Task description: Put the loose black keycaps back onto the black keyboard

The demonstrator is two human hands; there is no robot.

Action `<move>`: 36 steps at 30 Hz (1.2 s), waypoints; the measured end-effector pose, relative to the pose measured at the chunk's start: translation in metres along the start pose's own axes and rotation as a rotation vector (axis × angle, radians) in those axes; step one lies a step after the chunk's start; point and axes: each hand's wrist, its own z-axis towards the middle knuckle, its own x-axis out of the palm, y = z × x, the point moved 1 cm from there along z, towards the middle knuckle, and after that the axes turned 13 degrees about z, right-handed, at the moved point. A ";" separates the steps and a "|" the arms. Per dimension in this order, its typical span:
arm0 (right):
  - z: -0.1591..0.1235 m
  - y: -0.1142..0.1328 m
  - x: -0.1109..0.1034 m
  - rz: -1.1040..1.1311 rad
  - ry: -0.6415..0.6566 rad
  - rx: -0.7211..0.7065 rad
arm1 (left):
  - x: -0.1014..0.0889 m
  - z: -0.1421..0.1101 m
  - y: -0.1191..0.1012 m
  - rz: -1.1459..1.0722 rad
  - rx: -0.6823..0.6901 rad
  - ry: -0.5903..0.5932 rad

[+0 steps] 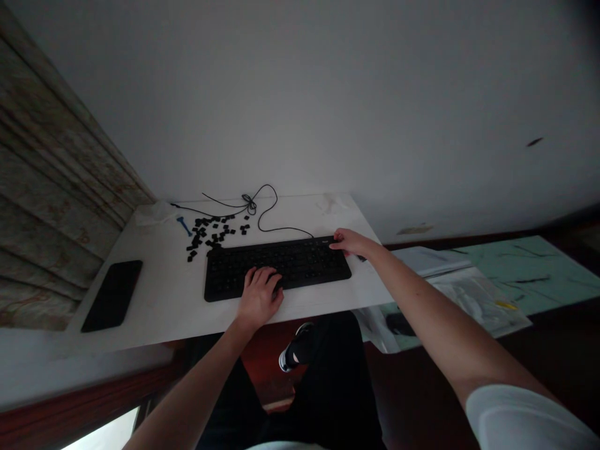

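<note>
On head cam I have a black keyboard (277, 270) lying on a white desktop (154, 300), and both hands are on it. The left hand (260, 299) sits over the near-right part of the keys with its fingers curled down, a narrow posture. I can't tell from here if it's pinching a key or just resting, since the back of the hand hides the fingertips. The right hand (352, 242) is draped over the far-right corner of the keyboard with its fingers spread on the edge, and I can't confirm a real grip. My read is that it's steadying the board so it doesn't slide under the left hand. Beyond the keyboard, toward its left end, loose black keycaps (201, 232) lie in a scattered heap, apparently parked away from the working area. A small blue plastic tool (184, 225), possibly a keycap puller, lies just left of that heap, within easy reach. The keyboard's black cable (259, 219) runs off its far edge in slack, knotted loops, kept behind the board and away from the hands. A black smartphone (112, 295) lies well left of the keyboard, clear of the work.
</note>
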 end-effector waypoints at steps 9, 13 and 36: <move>-0.024 -0.017 0.007 0.237 -0.218 -0.097 | -0.002 -0.002 0.003 -0.013 0.011 -0.027; -0.048 -0.054 0.018 0.296 -0.510 -0.250 | -0.001 -0.003 0.004 -0.018 -0.011 -0.045; -0.076 -0.055 0.014 -0.262 -0.706 -0.466 | -0.003 -0.003 0.001 0.034 -0.009 -0.047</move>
